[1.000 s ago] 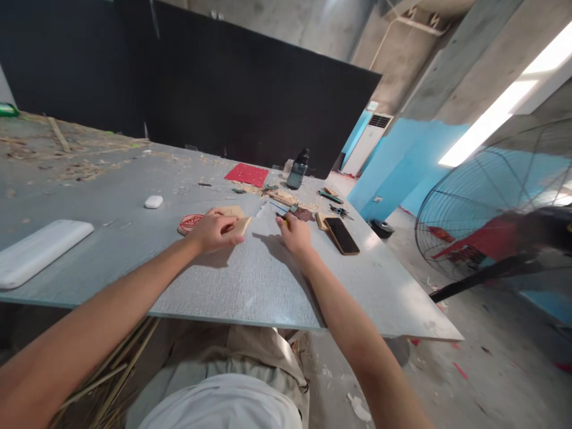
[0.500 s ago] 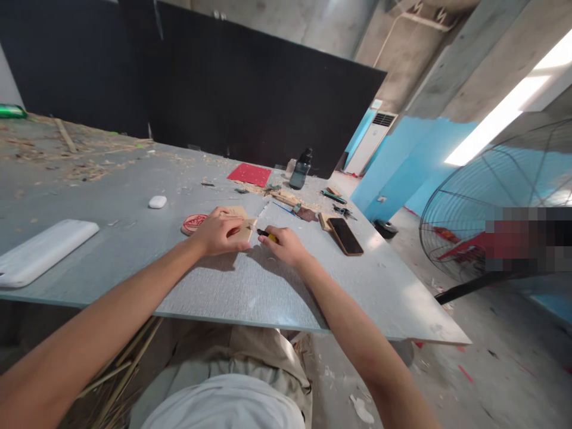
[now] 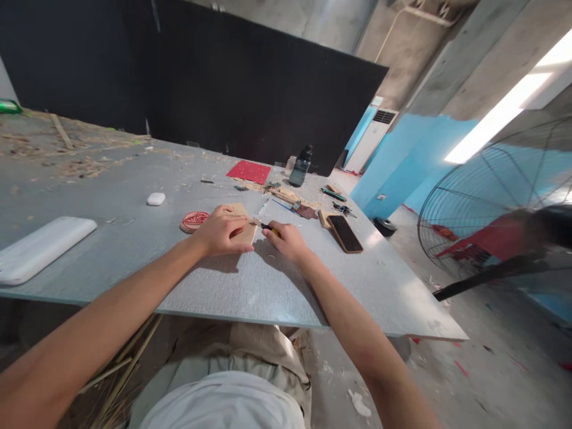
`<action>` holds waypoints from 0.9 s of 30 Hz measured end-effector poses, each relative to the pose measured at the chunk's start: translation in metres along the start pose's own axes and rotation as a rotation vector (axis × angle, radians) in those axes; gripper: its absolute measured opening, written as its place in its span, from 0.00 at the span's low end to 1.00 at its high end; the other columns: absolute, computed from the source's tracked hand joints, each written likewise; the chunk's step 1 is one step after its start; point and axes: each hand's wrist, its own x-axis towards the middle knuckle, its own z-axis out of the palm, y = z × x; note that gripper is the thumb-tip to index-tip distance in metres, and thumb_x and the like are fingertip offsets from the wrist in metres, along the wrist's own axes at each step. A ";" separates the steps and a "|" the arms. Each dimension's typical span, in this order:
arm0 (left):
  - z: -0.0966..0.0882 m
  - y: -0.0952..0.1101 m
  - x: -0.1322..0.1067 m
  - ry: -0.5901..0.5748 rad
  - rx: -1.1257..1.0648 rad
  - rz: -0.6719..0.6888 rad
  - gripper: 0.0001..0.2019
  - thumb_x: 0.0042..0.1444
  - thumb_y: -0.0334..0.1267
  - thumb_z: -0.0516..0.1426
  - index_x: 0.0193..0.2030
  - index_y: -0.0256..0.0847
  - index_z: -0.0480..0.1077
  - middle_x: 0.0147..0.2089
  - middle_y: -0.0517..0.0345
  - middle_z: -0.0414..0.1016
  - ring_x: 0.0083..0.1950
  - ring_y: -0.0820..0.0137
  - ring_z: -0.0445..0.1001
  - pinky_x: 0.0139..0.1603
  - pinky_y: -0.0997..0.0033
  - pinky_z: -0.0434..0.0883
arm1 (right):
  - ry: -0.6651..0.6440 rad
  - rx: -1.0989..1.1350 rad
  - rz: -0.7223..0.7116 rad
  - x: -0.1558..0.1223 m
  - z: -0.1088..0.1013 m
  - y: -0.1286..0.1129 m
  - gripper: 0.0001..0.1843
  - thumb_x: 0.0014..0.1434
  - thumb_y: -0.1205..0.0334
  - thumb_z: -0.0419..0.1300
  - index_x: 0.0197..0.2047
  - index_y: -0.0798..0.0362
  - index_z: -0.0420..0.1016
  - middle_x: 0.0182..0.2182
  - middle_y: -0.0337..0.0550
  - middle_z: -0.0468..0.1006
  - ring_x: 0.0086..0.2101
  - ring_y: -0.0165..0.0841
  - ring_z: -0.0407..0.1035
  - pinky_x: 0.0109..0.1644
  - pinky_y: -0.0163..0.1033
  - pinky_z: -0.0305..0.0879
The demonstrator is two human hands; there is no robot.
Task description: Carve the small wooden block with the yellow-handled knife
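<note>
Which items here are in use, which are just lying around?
In use: left hand pressing wooden board; right hand holding yellow-handled tool.
Lying about: phone, red disc, bottle, red sheet, white case.

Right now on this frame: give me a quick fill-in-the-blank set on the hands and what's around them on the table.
1. The left hand presses flat on a pale ______ block.
2. The right hand grips a small yellow-and-black carving tool whose tip points at the ______.
3. The dark smartphone lies face ______ on the grey table.
4. Left of the block lies a round ______ carved disc.

Missing words: wooden; block; up; red
</note>
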 end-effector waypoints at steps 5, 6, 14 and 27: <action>0.002 -0.002 0.001 0.003 0.023 -0.014 0.29 0.58 0.69 0.59 0.27 0.44 0.61 0.32 0.58 0.76 0.38 0.60 0.75 0.58 0.50 0.61 | 0.024 -0.082 0.086 0.004 0.005 0.001 0.24 0.78 0.43 0.48 0.54 0.47 0.80 0.40 0.45 0.86 0.39 0.39 0.77 0.40 0.38 0.57; 0.003 -0.003 0.001 0.004 0.028 -0.019 0.29 0.58 0.69 0.58 0.27 0.44 0.60 0.31 0.58 0.75 0.37 0.60 0.74 0.58 0.50 0.61 | 0.037 -0.099 0.107 0.005 0.006 0.000 0.25 0.78 0.42 0.48 0.54 0.47 0.80 0.40 0.46 0.86 0.40 0.40 0.77 0.39 0.39 0.57; 0.006 -0.006 0.004 0.019 0.031 -0.038 0.28 0.59 0.68 0.57 0.27 0.44 0.62 0.29 0.59 0.75 0.34 0.62 0.72 0.56 0.51 0.62 | 0.075 -0.152 0.301 0.016 0.013 -0.005 0.27 0.77 0.39 0.49 0.54 0.50 0.79 0.47 0.53 0.86 0.44 0.42 0.79 0.45 0.40 0.64; 0.010 -0.001 0.000 -0.016 -0.002 0.014 0.26 0.53 0.68 0.62 0.28 0.44 0.70 0.51 0.48 0.86 0.57 0.49 0.80 0.68 0.42 0.58 | 0.146 -0.104 0.399 0.008 -0.004 0.039 0.25 0.79 0.46 0.47 0.53 0.52 0.79 0.45 0.52 0.85 0.45 0.42 0.79 0.42 0.38 0.62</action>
